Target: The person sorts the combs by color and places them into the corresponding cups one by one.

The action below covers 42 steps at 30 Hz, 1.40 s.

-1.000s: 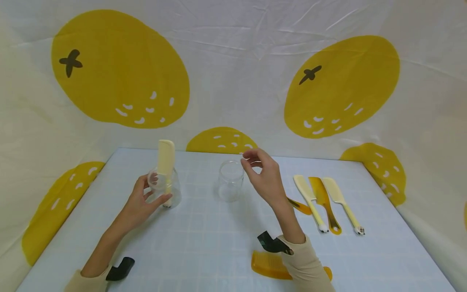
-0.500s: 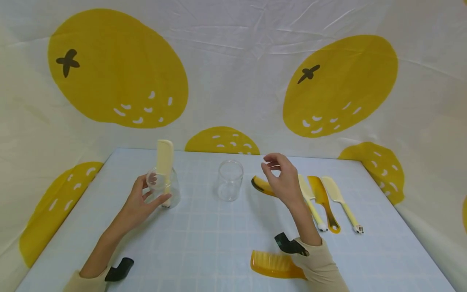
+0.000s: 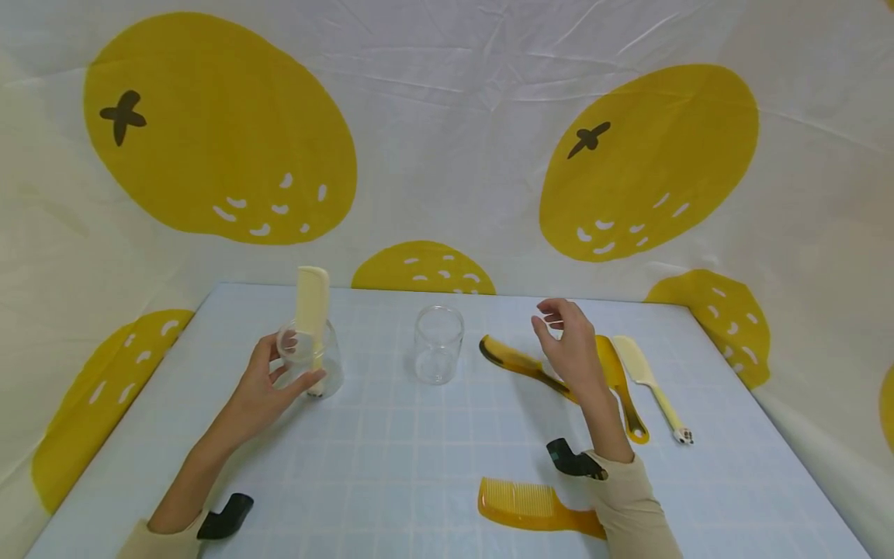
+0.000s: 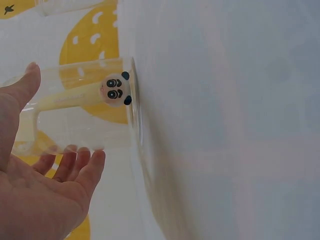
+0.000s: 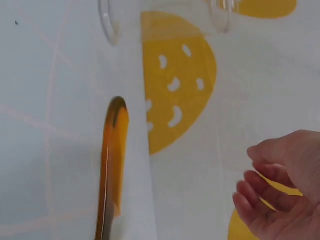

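My left hand [image 3: 258,396] grips a clear glass cup [image 3: 334,373] at the table's left, thumb on one side and fingers on the other. Inside it stands a cream comb [image 3: 312,303], teeth part up. Its panda-head handle end [image 4: 115,90] shows through the glass, near the cup's base, in the left wrist view. Nothing is in my right hand [image 3: 574,353], which hovers with loosely bent fingers over the combs on the right. Below it lies a dark-edged amber comb [image 3: 513,359], its handle partly covered by my wrist. A second glass cup [image 3: 438,345] stands upright between the hands.
Right of my right wrist lie an amber comb [image 3: 615,373] and a cream comb [image 3: 646,373] with an animal-head handle. A wide amber comb [image 3: 520,505] lies at the front, partly under my sleeve. A white curtain [image 3: 447,140] with yellow fruit prints closes off the back.
My right hand has moved right, away from the middle glass cup to above the combs, uncovering the dark-edged comb. My left hand keeps its grip on the cup.
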Available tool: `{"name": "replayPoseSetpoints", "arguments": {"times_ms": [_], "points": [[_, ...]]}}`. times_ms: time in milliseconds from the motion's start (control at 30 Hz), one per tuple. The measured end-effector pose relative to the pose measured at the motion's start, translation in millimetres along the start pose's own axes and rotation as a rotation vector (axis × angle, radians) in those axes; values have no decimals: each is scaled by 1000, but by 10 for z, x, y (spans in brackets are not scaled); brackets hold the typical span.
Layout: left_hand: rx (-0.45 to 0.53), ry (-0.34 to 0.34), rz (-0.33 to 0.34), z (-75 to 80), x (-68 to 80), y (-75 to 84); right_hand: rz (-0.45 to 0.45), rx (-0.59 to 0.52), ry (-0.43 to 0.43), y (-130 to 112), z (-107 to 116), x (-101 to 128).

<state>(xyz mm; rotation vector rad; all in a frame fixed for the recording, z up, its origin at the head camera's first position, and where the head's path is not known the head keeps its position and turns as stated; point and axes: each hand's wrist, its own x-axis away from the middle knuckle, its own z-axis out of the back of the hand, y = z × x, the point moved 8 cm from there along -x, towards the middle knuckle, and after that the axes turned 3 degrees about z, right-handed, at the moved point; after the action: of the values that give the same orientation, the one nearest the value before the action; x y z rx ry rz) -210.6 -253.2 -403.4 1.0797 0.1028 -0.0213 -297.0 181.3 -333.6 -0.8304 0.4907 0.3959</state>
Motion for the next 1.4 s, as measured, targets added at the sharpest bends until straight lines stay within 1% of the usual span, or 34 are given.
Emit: {"name": "replayPoseSetpoints", "arguments": {"times_ms": [100,200,367,600,800,933,1033,1100,1200,1400], "points": [[-3,-3,6,0,-2,-5,-23,22,12,135,43,0],[0,-7,13,-1,-3,-7,-66,47,9,268,80,3],[0,-10,15,-3,-10,-6,-135,84,-32,431,144,24],[-11,-7,20,-3,-7,0,-228,160,-159,601,178,86],[-9,-4,13,4,-8,0,-356,259,-310,840,144,194],[-14,-5,17,-3,-13,-7,-464,273,-387,990,126,286],[-15,-5,16,-6,-15,-10,-514,269,-420,1046,115,333],[-15,-5,13,-8,-16,-11,-520,269,-430,1059,111,348],[-13,-3,10,-8,-17,-9,-506,281,-436,1047,113,354],[-17,-2,14,-8,-13,-4,-504,308,-447,989,116,361]]}}
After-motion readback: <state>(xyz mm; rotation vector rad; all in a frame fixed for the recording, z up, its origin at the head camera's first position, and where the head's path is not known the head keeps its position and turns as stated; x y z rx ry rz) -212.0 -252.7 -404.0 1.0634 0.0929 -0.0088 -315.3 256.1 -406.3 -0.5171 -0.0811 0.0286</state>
